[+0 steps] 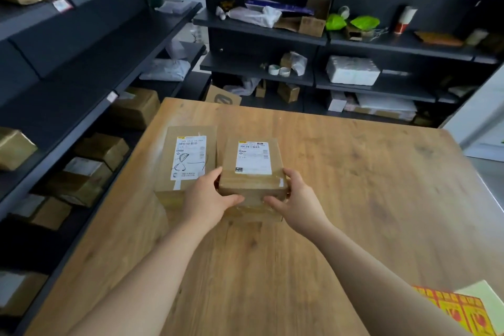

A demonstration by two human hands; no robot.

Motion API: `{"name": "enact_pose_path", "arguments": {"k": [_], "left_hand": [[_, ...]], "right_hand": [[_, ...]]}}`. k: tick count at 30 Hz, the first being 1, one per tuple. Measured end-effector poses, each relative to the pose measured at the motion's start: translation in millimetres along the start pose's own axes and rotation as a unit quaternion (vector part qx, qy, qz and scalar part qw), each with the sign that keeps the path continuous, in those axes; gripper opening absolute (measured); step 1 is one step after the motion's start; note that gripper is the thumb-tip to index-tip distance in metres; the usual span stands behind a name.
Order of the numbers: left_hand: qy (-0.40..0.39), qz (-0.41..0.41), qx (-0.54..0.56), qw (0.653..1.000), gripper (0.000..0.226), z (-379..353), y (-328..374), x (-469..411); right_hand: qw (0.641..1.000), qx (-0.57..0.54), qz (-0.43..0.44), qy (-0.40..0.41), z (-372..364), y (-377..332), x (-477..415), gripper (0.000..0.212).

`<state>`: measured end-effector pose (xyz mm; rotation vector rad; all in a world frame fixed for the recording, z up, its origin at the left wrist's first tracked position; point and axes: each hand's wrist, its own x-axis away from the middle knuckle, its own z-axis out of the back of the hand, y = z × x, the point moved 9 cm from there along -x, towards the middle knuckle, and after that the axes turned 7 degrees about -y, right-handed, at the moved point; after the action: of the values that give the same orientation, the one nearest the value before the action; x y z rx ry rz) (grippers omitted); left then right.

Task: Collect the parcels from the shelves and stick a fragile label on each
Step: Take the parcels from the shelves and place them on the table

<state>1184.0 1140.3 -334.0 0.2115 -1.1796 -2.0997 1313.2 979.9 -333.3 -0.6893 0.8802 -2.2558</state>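
Two brown cardboard parcels with white shipping labels sit side by side on the wooden table. The smaller parcel is held between both hands: my left hand grips its near left corner and my right hand grips its near right corner. The longer parcel lies just left of it, touching my left hand's back. A sheet of yellow-and-red fragile labels lies at the table's near right corner.
Dark shelves run along the left with several cardboard boxes on the lower levels. More dark shelves at the back hold bags, tape rolls and small boxes.
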Motion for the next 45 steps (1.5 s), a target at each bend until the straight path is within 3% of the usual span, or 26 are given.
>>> {"name": "enact_pose_path", "arguments": {"k": [11,15,18,23,31,38,45], "left_hand": [[-0.006,-0.007,-0.123,0.992,0.064,-20.1,-15.5,-4.6],[-0.018,-0.002,-0.152,0.988,0.07,-27.2,-23.4,-5.4],[-0.022,-0.014,-0.168,0.986,0.054,-27.8,-20.0,-4.3],[-0.005,-0.03,-0.21,0.977,0.056,-14.1,-6.5,10.5],[0.104,-0.064,-0.318,0.94,0.033,51.7,21.0,71.9],[0.206,-0.025,-0.328,0.922,0.041,127.7,11.8,160.7],[0.305,0.049,-0.335,0.89,0.043,204.9,-28.0,302.5]], "right_hand": [[0.997,0.071,-0.025,-0.034,-26.2,17.7,-13.9,0.07],[0.994,0.092,-0.032,-0.044,-30.5,22.7,-13.3,0.065],[0.99,0.133,-0.022,-0.048,-30.2,19.6,-14.0,0.059],[0.978,0.2,0.061,-0.008,-19.5,-8.4,-6.7,0.066],[0.934,0.307,0.183,-0.015,-31.1,-82.0,27.8,0.061],[0.903,0.29,0.318,-0.017,-76.6,-177.6,82.2,0.053],[0.846,0.263,0.462,-0.036,-153.0,-270.5,191.5,0.049]]}}
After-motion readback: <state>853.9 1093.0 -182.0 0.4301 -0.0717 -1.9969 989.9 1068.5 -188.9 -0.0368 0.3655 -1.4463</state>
